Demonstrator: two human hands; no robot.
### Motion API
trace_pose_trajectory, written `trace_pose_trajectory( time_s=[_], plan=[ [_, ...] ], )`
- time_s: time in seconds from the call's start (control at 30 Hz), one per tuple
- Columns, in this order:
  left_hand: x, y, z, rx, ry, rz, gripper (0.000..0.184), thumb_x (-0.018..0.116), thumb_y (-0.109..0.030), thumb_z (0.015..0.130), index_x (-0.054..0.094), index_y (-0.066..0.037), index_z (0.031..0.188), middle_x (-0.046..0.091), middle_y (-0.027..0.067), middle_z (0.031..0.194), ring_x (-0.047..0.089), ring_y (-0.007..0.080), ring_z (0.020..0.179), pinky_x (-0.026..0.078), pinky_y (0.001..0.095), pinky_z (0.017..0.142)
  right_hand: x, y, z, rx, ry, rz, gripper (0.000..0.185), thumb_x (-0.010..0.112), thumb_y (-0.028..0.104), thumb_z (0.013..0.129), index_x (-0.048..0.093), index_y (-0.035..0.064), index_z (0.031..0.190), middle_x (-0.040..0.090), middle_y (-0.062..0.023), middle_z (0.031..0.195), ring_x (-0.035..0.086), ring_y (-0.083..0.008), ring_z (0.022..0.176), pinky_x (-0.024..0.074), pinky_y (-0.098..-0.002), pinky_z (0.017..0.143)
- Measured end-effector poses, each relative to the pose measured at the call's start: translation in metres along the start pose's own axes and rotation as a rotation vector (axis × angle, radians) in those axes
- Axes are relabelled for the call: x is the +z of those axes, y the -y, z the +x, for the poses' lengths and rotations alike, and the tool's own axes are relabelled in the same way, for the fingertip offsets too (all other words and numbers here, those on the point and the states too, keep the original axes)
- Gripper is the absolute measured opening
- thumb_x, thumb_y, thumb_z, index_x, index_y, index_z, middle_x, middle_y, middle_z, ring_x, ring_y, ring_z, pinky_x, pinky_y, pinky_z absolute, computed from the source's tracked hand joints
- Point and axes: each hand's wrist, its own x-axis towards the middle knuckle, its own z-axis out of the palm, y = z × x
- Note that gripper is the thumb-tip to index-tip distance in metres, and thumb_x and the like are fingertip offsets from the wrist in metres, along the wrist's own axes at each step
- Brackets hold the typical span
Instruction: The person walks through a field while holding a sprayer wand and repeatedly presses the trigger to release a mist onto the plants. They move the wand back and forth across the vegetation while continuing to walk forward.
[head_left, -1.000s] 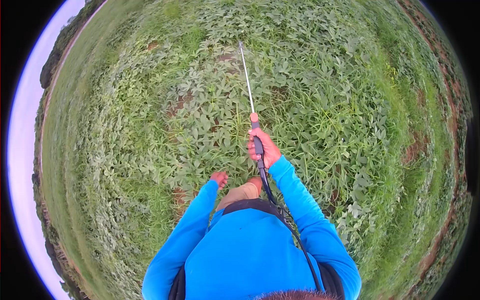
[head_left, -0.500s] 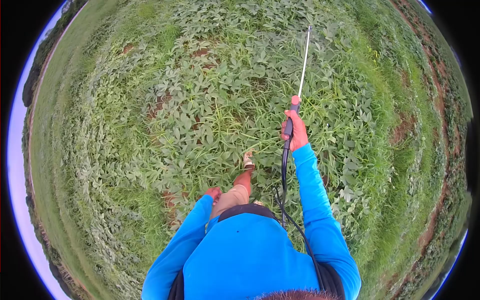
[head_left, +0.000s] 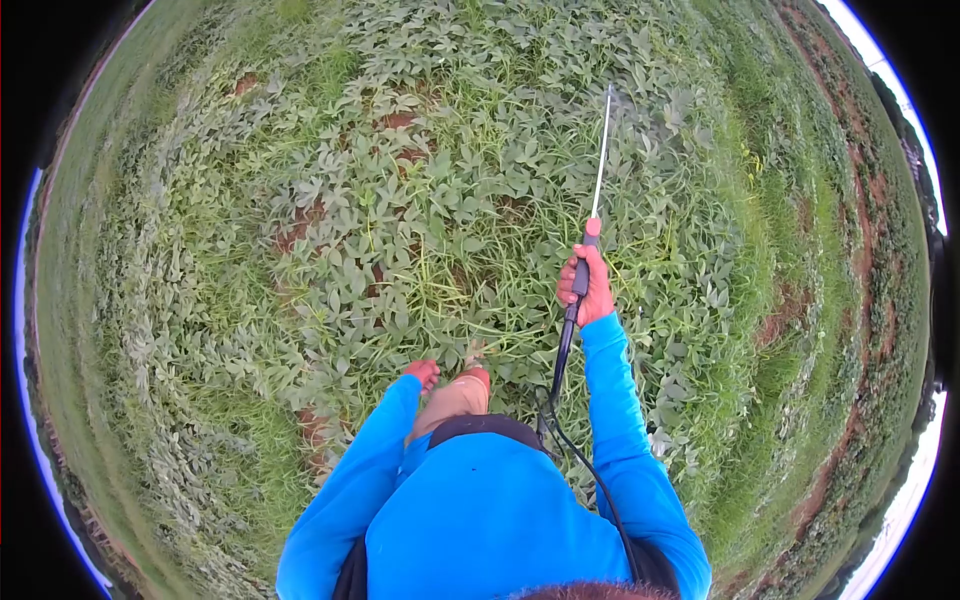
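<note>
My right hand (head_left: 594,287) is wrapped around the dark handle (head_left: 581,277) of a spray wand. Its thin silvery lance (head_left: 603,160) points forward over the leaves, with a faint mist at the tip. A salmon-coloured collar (head_left: 594,226) joins lance and handle. From the handle's lower end a black hose (head_left: 562,362) loops back along my right arm. Low beside my thigh hangs my left hand (head_left: 424,374), its fingers curled in, with nothing visible in them.
Broad-leaved plants (head_left: 380,265) mixed with tall grass (head_left: 480,265) cover the ground and hide most of my foot. Bare reddish soil (head_left: 785,315) shows in patches, mostly to the right. Dark straps (head_left: 655,565) run by my shoulders.
The wand and my right hand sit slightly lower in the view, with the grip kept. My forward leg is now further back toward my body. The view has tilted.
</note>
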Motion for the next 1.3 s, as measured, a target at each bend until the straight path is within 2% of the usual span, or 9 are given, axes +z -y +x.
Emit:
trace_pose_trajectory(
  time_s=[0.13, 0.3, 0.53, 0.73, 0.83, 1.0, 1.1, 1.17, 1.3],
  plan=[
    [-0.007, -0.053, 0.007, -0.076, -0.013, 0.043, 0.029, 0.049, -0.036, 0.090, 0.056, -0.008, 0.086, 0.052, 0.0032, 0.064, 0.043, 0.0134, 0.047, 0.034, 0.0297, 0.040, 0.034, 0.006, 0.028, 0.263, 0.136, 0.069, 0.029, 0.063, 0.034, 0.082, 0.046, 0.0114, 0.078, 0.041, 0.0002, 0.060, 0.037, -0.0079, 0.041, 0.0323, -0.0215, 0.033],
    [-0.017, -0.092, 0.017, 0.044, -0.039, 0.016, 0.027, 0.047, -0.033, 0.091, 0.056, -0.008, 0.088, 0.053, 0.0037, 0.067, 0.043, 0.0120, 0.047, 0.035, 0.0286, 0.040, 0.084, 0.005, 0.043, 0.509, 0.311, 0.200, 0.027, 0.058, 0.032, 0.084, 0.048, 0.0077, 0.080, 0.041, 0.0000, 0.061, 0.037, -0.0094, 0.041, 0.0344, -0.0241, 0.033],
    [-0.022, -0.122, 0.029, 0.068, 0.001, 0.034, 0.029, 0.041, -0.035, 0.091, 0.055, -0.010, 0.090, 0.054, 0.0032, 0.067, 0.045, 0.0139, 0.048, 0.039, 0.0316, 0.042, 0.133, 0.015, 0.057, 0.662, 0.416, 0.127, 0.026, 0.057, 0.031, 0.085, 0.048, 0.0070, 0.081, 0.043, -0.0007, 0.061, 0.035, -0.0092, 0.039, 0.0330, -0.0239, 0.032],
    [-0.025, -0.128, 0.016, 0.003, -0.023, -0.036, 0.032, 0.044, -0.037, 0.093, 0.055, -0.007, 0.089, 0.052, 0.0046, 0.066, 0.043, 0.0137, 0.047, 0.034, 0.0301, 0.039, 0.147, 0.026, 0.087, 0.541, 0.405, -0.026, 0.028, 0.062, 0.032, 0.083, 0.047, 0.0087, 0.079, 0.043, 0.0002, 0.061, 0.036, -0.0073, 0.040, 0.0323, -0.0215, 0.032],
    [-0.034, -0.117, 0.020, 0.026, 0.002, -0.066, 0.034, 0.043, -0.038, 0.094, 0.054, -0.006, 0.090, 0.052, 0.0055, 0.066, 0.042, 0.0152, 0.044, 0.032, 0.0312, 0.037, 0.144, 0.032, 0.103, 0.409, 0.242, -0.140, 0.029, 0.069, 0.031, 0.078, 0.049, 0.0106, 0.081, 0.045, -0.0009, 0.061, 0.041, -0.0074, 0.041, 0.0327, -0.0210, 0.032],
    [-0.039, -0.123, 0.011, -0.016, -0.056, -0.061, 0.035, 0.041, -0.037, 0.094, 0.053, -0.004, 0.089, 0.051, 0.0085, 0.065, 0.041, 0.0170, 0.042, 0.031, 0.0319, 0.036, 0.131, 0.045, 0.130, 0.162, 0.116, -0.228, 0.032, 0.071, 0.031, 0.076, 0.050, 0.0114, 0.090, 0.046, -0.0027, 0.060, 0.040, -0.0101, 0.039, 0.0320, -0.0223, 0.031],
    [-0.042, -0.133, 0.019, -0.084, -0.094, -0.072, 0.034, 0.041, -0.035, 0.092, 0.053, -0.004, 0.088, 0.051, 0.0100, 0.065, 0.040, 0.0176, 0.041, 0.030, 0.0324, 0.035, 0.132, 0.062, 0.148, -0.010, -0.073, -0.323, 0.031, 0.070, 0.031, 0.077, 0.050, 0.0110, 0.090, 0.045, -0.0034, 0.056, 0.039, -0.0106, 0.037, 0.0317, -0.0224, 0.031],
    [-0.047, -0.140, 0.035, -0.147, -0.070, -0.067, 0.025, 0.041, -0.030, 0.089, 0.053, -0.008, 0.086, 0.052, 0.0078, 0.065, 0.043, 0.0170, 0.043, 0.031, 0.0335, 0.037, 0.127, 0.079, 0.170, -0.057, -0.074, -0.333, 0.031, 0.069, 0.031, 0.077, 0.050, 0.0105, 0.090, 0.045, -0.0033, 0.056, 0.039, -0.0106, 0.037, 0.0315, -0.0226, 0.031],
    [-0.036, -0.191, 0.047, -0.117, -0.125, -0.077, 0.026, 0.042, -0.031, 0.090, 0.052, -0.008, 0.085, 0.052, 0.0075, 0.065, 0.042, 0.0170, 0.043, 0.031, 0.0340, 0.037, 0.123, 0.127, 0.215, -0.148, -0.072, -0.321, 0.031, 0.068, 0.032, 0.078, 0.051, 0.0088, 0.089, 0.045, -0.0028, 0.056, 0.040, -0.0107, 0.037, 0.0314, -0.0232, 0.030]
  ],
)
